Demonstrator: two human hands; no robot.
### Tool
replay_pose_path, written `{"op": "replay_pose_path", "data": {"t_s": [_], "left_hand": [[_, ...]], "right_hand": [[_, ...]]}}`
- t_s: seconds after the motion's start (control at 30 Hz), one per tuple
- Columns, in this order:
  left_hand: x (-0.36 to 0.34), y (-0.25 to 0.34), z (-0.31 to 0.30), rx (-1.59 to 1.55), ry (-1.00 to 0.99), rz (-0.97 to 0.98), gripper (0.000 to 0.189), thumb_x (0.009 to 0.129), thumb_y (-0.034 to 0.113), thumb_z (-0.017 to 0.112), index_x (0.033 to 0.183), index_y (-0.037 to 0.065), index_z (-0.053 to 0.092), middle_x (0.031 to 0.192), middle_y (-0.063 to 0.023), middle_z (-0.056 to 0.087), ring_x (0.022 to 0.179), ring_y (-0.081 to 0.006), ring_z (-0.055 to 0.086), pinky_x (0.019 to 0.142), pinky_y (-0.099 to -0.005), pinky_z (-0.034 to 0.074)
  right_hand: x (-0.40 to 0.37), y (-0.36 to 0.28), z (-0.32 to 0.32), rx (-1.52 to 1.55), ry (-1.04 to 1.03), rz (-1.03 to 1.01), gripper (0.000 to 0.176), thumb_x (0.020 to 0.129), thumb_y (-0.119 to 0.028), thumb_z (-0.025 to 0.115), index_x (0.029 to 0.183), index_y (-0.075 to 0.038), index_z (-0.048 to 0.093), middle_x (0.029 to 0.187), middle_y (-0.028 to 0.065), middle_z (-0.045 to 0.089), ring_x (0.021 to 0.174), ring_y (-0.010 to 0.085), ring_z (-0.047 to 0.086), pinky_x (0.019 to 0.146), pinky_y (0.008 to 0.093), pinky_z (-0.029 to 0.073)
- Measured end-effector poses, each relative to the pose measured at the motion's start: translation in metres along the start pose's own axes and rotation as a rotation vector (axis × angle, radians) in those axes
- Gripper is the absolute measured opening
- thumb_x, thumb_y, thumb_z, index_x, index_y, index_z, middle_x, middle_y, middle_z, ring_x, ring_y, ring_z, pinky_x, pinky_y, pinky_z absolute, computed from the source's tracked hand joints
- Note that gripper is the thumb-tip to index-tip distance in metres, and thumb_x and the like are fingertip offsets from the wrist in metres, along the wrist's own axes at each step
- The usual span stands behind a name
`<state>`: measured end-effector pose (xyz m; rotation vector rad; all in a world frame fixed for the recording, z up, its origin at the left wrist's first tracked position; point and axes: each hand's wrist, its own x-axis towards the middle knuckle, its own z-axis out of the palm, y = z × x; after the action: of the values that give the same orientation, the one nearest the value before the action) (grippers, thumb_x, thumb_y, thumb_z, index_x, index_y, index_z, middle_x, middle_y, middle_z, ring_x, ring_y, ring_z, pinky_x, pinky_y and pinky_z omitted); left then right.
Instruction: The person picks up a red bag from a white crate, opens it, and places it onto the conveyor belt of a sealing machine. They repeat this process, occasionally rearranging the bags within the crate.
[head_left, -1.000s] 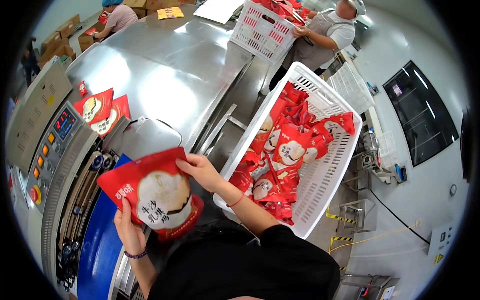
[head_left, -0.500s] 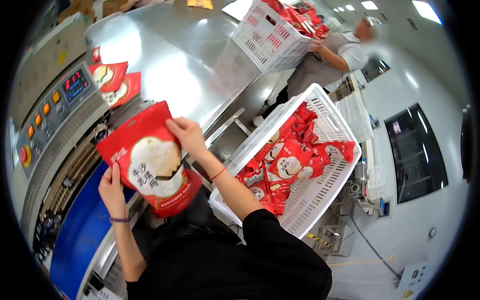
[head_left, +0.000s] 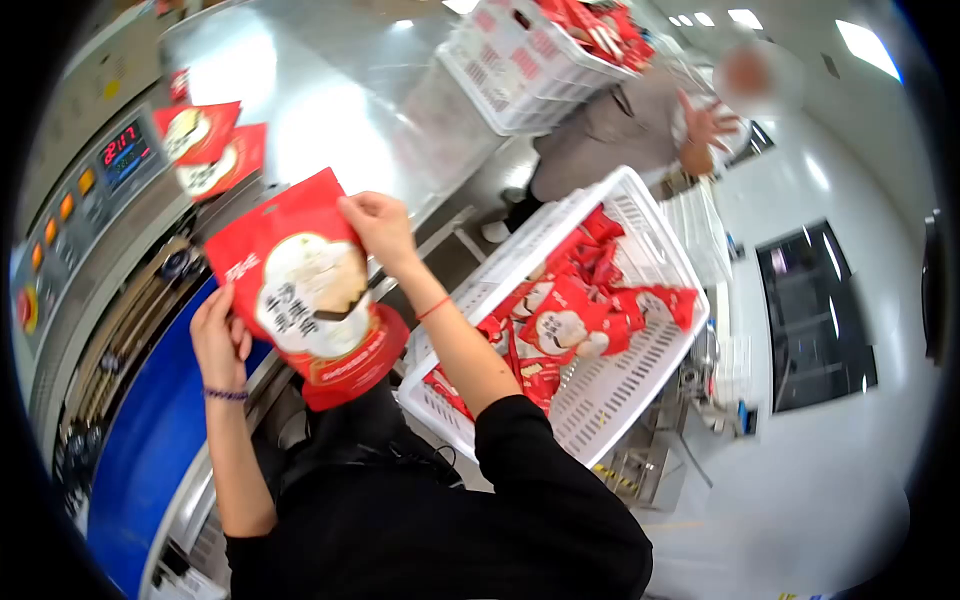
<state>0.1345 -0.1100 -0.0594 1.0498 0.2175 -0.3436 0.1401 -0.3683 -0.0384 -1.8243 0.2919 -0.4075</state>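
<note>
A large red pouch (head_left: 315,295) with a white label and dark lettering hangs upright between my hands, its flat top edge tilted. My left hand (head_left: 220,338) pinches its left edge. At the upper right corner, my right hand (head_left: 383,230) grips it between thumb and fingers. Two more red pouches (head_left: 200,135) lie on the metal table (head_left: 390,85) beyond, beside the machine's control panel (head_left: 90,210). To the right stands a white crate (head_left: 640,390) with several small red packets (head_left: 560,325) inside.
A second white crate (head_left: 500,75), full of red packets, sits at the table's far edge. Beside it stands a person (head_left: 610,135) with one hand raised and spread. Along the machine at the left runs a blue curved surface (head_left: 150,470). Rails lie above it.
The view has shifted slightly. Both hands still hold the pouch, now a little higher in view. The other person has let go of the far crate and raised a hand.
</note>
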Motion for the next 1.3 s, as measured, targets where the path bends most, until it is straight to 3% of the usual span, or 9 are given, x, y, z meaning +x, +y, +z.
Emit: {"op": "replay_pose_path", "data": {"t_s": [0.27, 0.3, 0.43, 0.9, 1.1, 1.17, 1.23, 1.27, 1.3], "left_hand": [[0.015, -0.004, -0.003, 0.04, 0.041, -0.018, 0.024, 0.095, 0.021, 0.057, 0.101, -0.001, 0.062, 0.055, 0.0037, 0.046, 0.039, -0.0044, 0.036, 0.034, -0.0216, 0.027], [0.002, 0.002, 0.0, 0.03, 0.072, -0.02, 0.025, 0.094, 0.023, 0.059, 0.101, -0.001, 0.063, 0.054, 0.0016, 0.049, 0.038, -0.008, 0.039, 0.035, -0.0225, 0.028], [-0.006, 0.006, -0.003, 0.053, 0.077, 0.009, 0.022, 0.092, 0.023, 0.061, 0.093, 0.001, 0.063, 0.053, 0.0025, 0.049, 0.039, -0.0089, 0.045, 0.036, -0.0246, 0.036], [0.001, 0.01, -0.021, 0.089, 0.096, 0.072, 0.029, 0.094, 0.021, 0.057, 0.077, -0.002, 0.059, 0.052, -0.0077, 0.055, 0.034, -0.0169, 0.049, 0.032, -0.0304, 0.04], [-0.021, 0.016, -0.061, 0.435, 0.212, 0.03, 0.032, 0.094, 0.028, 0.057, 0.086, -0.002, 0.065, 0.048, -0.0079, 0.054, 0.035, -0.0181, 0.052, 0.039, -0.0307, 0.043], [-0.042, 0.031, -0.073, 0.927, 0.301, 0.208, 0.03, 0.094, 0.024, 0.057, 0.079, 0.0, 0.067, 0.053, -0.0093, 0.057, 0.044, -0.0181, 0.059, 0.046, -0.0314, 0.046], [-0.096, 0.047, -0.072, 1.173, 0.473, 0.806, 0.027, 0.094, 0.016, 0.057, 0.075, 0.0, 0.067, 0.059, -0.0086, 0.058, 0.053, -0.0158, 0.06, 0.051, -0.0295, 0.044], [-0.127, 0.057, -0.053, 1.039, 0.377, 0.773, 0.024, 0.093, 0.013, 0.057, 0.076, 0.0, 0.068, 0.06, -0.0077, 0.058, 0.055, -0.0151, 0.058, 0.051, -0.0287, 0.042], [-0.144, 0.065, -0.034, 0.914, 0.253, 0.724, 0.021, 0.092, 0.009, 0.058, 0.077, -0.001, 0.068, 0.061, -0.0068, 0.057, 0.056, -0.0143, 0.056, 0.052, -0.028, 0.04]], "right_hand": [[0.021, 0.019, 0.007, -0.211, -0.028, -0.03, 0.026, 0.089, -0.025, 0.062, 0.088, -0.001, 0.072, 0.075, 0.0082, 0.071, 0.069, 0.0122, 0.063, 0.066, 0.0307, 0.051], [0.03, 0.05, 0.009, -0.392, -0.12, -0.387, 0.024, 0.089, -0.023, 0.061, 0.091, -0.002, 0.072, 0.082, 0.0083, 0.072, 0.073, 0.0136, 0.064, 0.067, 0.0325, 0.051], [0.022, 0.002, 0.014, 0.006, -0.099, 0.075, 0.024, 0.09, -0.022, 0.066, 0.093, 0.001, 0.071, 0.082, 0.0028, 0.069, 0.07, 0.0077, 0.058, 0.064, 0.0241, 0.048], [0.028, -0.002, 0.033, -0.327, -0.095, -0.122, 0.029, 0.089, -0.023, 0.067, 0.085, 0.006, 0.069, 0.075, 0.0035, 0.067, 0.069, 0.0079, 0.057, 0.062, 0.0227, 0.045], [0.016, 0.0, 0.082, -0.034, -0.138, 0.053, 0.026, 0.083, -0.014, 0.073, 0.094, 0.001, 0.055, 0.082, 0.0129, 0.068, 0.075, 0.0139, 0.063, 0.064, 0.0257, 0.051], [0.021, 0.012, 0.098, 0.05, -0.136, -0.004, 0.03, 0.082, -0.019, 0.074, 0.088, 0.002, 0.054, 0.079, 0.0127, 0.065, 0.074, 0.0126, 0.062, 0.062, 0.027, 0.049], [0.018, 0.026, 0.106, -0.369, -0.193, -0.258, 0.041, 0.083, -0.031, 0.072, 0.076, 0.004, 0.052, 0.072, 0.0151, 0.06, 0.067, 0.0135, 0.059, 0.053, 0.0304, 0.042], [-0.031, -0.013, 0.07, -0.369, -0.303, 0.023, 0.037, 0.086, -0.027, 0.069, 0.08, 0.003, 0.05, 0.071, 0.0134, 0.06, 0.063, 0.0144, 0.059, 0.05, 0.0297, 0.044], [-0.03, -0.035, 0.089, -0.068, -0.177, -0.166, 0.025, 0.089, -0.021, 0.064, 0.092, 0.002, 0.054, 0.084, 0.0183, 0.064, 0.066, 0.015, 0.06, 0.056, 0.0305, 0.049]]}}
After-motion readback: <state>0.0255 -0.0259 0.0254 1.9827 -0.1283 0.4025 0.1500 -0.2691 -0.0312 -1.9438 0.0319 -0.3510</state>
